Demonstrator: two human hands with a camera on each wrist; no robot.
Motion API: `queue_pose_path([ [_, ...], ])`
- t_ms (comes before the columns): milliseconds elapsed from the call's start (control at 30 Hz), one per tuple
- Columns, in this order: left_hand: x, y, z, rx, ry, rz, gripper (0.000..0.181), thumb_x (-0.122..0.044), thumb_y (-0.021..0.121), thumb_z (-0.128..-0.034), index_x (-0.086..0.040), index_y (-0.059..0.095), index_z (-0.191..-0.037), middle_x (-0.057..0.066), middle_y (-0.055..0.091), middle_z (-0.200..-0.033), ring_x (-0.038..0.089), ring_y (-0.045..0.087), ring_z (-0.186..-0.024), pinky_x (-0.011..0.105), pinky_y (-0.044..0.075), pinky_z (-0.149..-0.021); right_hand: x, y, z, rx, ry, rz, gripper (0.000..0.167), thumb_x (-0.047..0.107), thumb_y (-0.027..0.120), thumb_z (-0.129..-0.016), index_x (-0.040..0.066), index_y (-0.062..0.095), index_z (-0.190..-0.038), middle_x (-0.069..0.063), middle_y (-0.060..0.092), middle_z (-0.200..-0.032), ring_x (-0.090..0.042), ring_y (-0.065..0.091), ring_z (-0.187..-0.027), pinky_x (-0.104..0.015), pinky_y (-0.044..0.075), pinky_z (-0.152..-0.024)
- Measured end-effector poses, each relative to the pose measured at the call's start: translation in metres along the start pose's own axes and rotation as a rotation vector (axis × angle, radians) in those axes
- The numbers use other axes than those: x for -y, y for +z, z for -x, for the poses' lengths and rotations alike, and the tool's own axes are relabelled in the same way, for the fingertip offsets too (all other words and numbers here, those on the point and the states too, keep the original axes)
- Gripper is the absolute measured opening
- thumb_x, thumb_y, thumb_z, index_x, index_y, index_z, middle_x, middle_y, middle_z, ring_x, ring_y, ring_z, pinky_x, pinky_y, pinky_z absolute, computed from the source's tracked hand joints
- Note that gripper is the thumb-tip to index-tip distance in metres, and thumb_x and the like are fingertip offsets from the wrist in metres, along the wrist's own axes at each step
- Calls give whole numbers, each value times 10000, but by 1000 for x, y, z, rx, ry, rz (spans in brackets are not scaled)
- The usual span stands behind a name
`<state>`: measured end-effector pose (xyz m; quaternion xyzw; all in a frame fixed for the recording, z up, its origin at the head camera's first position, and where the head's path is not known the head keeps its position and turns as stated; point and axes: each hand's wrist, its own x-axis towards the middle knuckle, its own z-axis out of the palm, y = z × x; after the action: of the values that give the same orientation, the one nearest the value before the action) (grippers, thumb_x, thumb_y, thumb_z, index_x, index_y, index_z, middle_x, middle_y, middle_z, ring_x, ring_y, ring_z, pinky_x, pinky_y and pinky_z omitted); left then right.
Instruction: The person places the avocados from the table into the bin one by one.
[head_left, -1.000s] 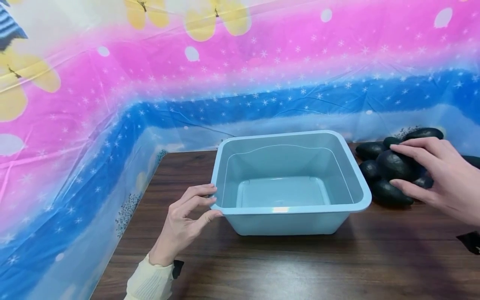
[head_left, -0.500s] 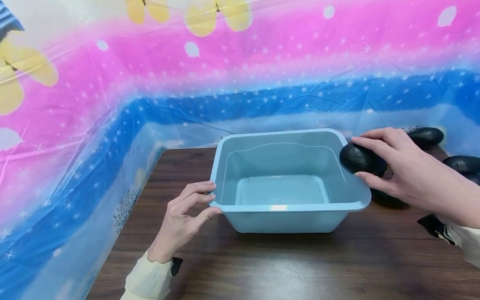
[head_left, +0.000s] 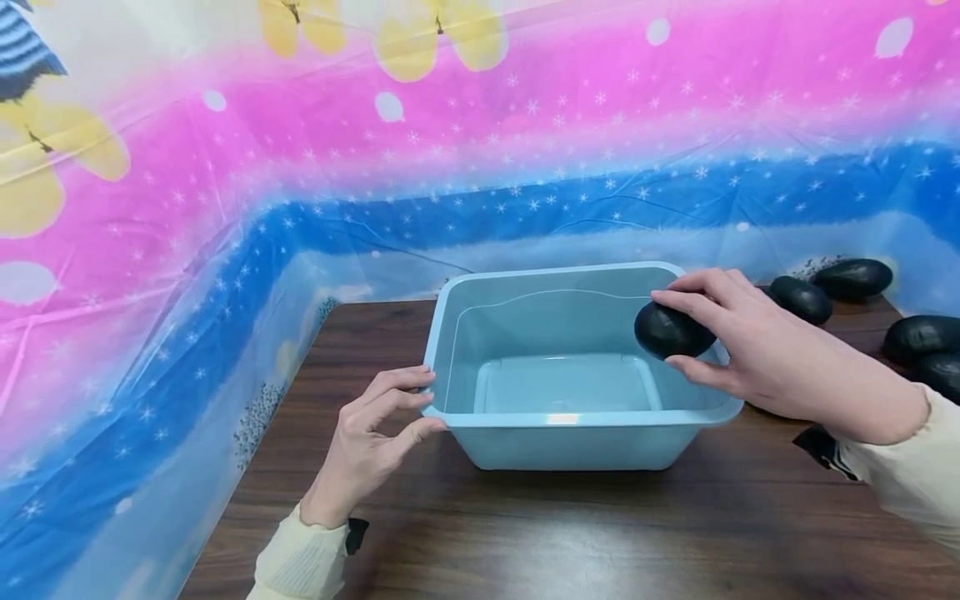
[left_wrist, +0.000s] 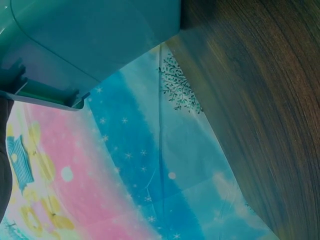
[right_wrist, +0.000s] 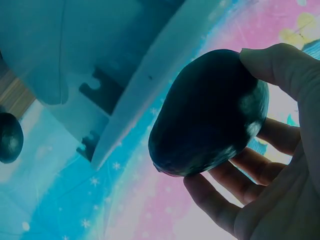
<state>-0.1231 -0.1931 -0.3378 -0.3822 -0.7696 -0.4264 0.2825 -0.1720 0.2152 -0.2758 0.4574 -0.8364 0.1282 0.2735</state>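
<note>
A light blue plastic basin (head_left: 570,450) stands on the wooden table. My left hand (head_left: 367,442) grips its left rim, thumb at the front corner and fingers along the side. Over the basin's right side, my right hand (head_left: 780,358) pinches a dark avocado-like fruit (head_left: 673,331) between thumb and fingers. In the right wrist view the same dark fruit (right_wrist: 210,115) lies against the thumb and fingertips of the right hand (right_wrist: 280,170). The left wrist view shows the basin's outer wall (left_wrist: 110,35) and little of the hand.
More dark fruits lie on the table to the right: one (head_left: 853,277) at the back, another (head_left: 801,300) near the wrist, and others (head_left: 922,337) at the right edge. A patterned cloth (head_left: 480,150) hangs behind and left of the table (head_left: 525,533).
My right hand has lifted a dark fruit from the pile and carried it left, over the basin's right rim. My left hand has stayed on the left rim.
</note>
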Motion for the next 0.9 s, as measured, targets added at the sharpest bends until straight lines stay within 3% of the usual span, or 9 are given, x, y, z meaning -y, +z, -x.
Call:
queue_pose_path([
  [67, 0, 0, 0, -2, -2, 0, 311, 75, 820, -693, -4, 704, -971, 226, 640, -1116, 387, 598, -1102, 273, 520, -936, -1, 2, -1, 30, 13, -18, 656, 541, 420, -982, -4, 535, -1328, -161, 512, -1226, -235, 514, -1011, -371, 458, -754],
  [133, 0, 0, 0, -4, -1, -1, 292, 56, 819, -709, -6, 704, -970, 223, 640, -1115, 385, 599, -1104, 272, 519, -937, -1, 4, -2, 55, 28, -32, 609, 471, 569, -948, 7, 529, -1340, -143, 506, -1233, -214, 508, -1010, -370, 472, -746],
  [200, 0, 0, 0, -5, 1, 0, 268, 30, 817, -728, -7, 704, -968, 222, 641, -1113, 385, 598, -1103, 271, 518, -938, -1, 7, -2, 76, 42, -42, 607, 349, 714, -880, 17, 524, -1351, -129, 501, -1239, -201, 503, -1015, -369, 487, -740],
  [300, 0, 0, 0, -6, 9, 6, 239, -7, 812, -754, -7, 703, -967, 225, 639, -1111, 389, 596, -1099, 259, 509, -948, 0, 11, -3, 101, 58, -43, 694, 169, 822, -759, 26, 515, -1364, -123, 494, -1250, -201, 498, -1046, -370, 503, -755],
  [567, 2, 0, 0, -3, 23, 18, 209, -61, 795, -792, -3, 699, -969, 223, 636, -1118, 393, 592, -1095, 253, 506, -950, 0, 20, -6, 132, 64, -35, 702, 178, 831, -744, 18, 524, -1354, -120, 506, -1227, -213, 518, -1031, -425, 498, -814],
  [900, 2, 1, 0, -7, 26, 21, 262, 17, 816, -733, -10, 702, -968, 229, 635, -1111, 394, 592, -1095, 272, 523, -927, 3, 21, -9, 152, 82, -27, 662, 211, 815, -784, 59, 528, -1361, -89, 518, -1239, -191, 523, -1040, -396, 506, -787],
])
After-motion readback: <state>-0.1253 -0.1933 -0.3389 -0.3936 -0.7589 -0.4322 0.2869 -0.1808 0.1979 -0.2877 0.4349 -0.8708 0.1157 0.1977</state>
